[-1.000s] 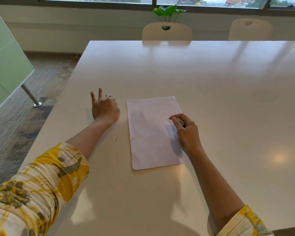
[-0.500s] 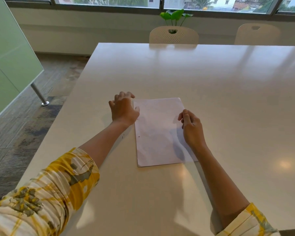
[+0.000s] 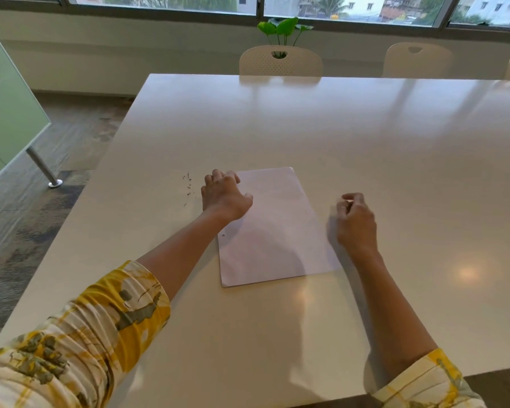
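A thin stack of white paper [image 3: 274,231] lies flat on the white table [image 3: 351,136], with a punched hole near its left edge. My left hand [image 3: 223,195] sits on the stack's far left corner, fingers curled over the corner and thumb pressed on the top sheet. My right hand [image 3: 355,220] hovers just right of the paper and does not touch it. Its fingers are curled, with thumb and forefinger pinched together. Nothing shows between them.
Several tiny dark bits [image 3: 189,187] lie scattered on the table left of my left hand. Cream chairs [image 3: 280,61] stand along the far edge, with a green plant [image 3: 283,28] behind them. A green panel [image 3: 9,107] on a metal leg stands to the left.
My right hand lifted off the paper's right edge and moved right. My left hand shifted right from the bare table onto the paper's far left corner and curled its fingers.
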### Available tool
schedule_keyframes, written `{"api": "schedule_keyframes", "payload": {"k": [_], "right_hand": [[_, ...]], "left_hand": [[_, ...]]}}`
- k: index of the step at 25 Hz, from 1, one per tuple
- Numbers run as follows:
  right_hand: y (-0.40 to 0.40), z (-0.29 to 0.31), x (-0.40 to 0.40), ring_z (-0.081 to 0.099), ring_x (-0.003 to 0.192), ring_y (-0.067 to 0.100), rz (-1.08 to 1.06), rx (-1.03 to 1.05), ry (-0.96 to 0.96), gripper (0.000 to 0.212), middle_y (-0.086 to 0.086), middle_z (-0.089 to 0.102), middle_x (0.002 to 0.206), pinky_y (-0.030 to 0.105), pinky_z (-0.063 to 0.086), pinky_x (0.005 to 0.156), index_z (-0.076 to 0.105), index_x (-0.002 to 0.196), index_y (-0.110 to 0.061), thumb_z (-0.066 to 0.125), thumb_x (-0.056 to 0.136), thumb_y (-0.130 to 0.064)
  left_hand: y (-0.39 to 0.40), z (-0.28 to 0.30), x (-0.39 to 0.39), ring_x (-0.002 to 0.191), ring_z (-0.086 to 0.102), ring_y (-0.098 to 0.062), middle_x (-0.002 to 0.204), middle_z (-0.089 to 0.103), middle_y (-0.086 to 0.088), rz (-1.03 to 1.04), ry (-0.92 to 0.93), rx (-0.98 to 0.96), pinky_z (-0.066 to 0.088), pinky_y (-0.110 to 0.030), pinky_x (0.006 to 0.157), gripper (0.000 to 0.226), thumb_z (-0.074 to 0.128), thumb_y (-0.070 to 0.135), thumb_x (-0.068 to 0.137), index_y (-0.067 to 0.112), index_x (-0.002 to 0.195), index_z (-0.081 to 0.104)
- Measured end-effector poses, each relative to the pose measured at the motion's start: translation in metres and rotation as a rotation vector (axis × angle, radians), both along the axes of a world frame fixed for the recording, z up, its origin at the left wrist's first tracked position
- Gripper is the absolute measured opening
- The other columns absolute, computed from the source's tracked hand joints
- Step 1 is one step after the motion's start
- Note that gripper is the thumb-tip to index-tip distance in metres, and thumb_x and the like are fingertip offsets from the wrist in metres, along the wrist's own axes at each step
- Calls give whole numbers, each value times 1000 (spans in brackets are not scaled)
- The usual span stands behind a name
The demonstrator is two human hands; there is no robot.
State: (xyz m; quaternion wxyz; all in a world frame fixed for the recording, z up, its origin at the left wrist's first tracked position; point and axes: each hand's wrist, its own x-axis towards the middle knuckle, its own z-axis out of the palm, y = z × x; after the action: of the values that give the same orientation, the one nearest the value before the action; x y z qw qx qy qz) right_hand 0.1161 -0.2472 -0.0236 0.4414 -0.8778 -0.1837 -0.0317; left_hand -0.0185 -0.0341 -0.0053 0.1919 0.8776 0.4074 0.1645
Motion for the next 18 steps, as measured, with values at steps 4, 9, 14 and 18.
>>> {"api": "schedule_keyframes", "payload": {"k": [4, 9, 14, 18], "right_hand": [[-30, -4, 21, 59, 103, 36, -199, -25, -31, 17, 21, 60, 113, 31, 42, 90, 65, 105, 0, 60, 95, -13], [-41, -7, 27, 61, 105, 34, -229, -76, 6, 21, 18, 67, 107, 36, 47, 95, 71, 104, -6, 71, 89, -21], [-36, -2, 19, 51, 116, 37, -265, -88, -21, 38, 20, 59, 118, 38, 42, 99, 68, 111, -6, 72, 88, -37], [-7, 13, 7, 62, 97, 29, -68, 5, -37, 20, 13, 70, 104, 28, 41, 80, 72, 95, -9, 59, 98, -24]], "left_hand": [[-6, 1, 6, 126, 38, -32, 133, 44, -12, 19, 91, 9, 34, -38, 100, 48, 64, 43, 87, 15, 125, 53], [-5, -2, 8, 128, 35, -36, 137, 40, -17, 85, 179, -18, 32, -40, 103, 63, 64, 51, 84, 11, 129, 46], [-5, -5, 11, 130, 33, -37, 139, 37, -21, 103, 195, -94, 33, -40, 103, 71, 66, 49, 83, 8, 134, 38], [-4, -4, 14, 128, 32, -36, 136, 36, -19, 142, 187, -127, 35, -37, 97, 72, 67, 46, 82, 8, 135, 35]]}}
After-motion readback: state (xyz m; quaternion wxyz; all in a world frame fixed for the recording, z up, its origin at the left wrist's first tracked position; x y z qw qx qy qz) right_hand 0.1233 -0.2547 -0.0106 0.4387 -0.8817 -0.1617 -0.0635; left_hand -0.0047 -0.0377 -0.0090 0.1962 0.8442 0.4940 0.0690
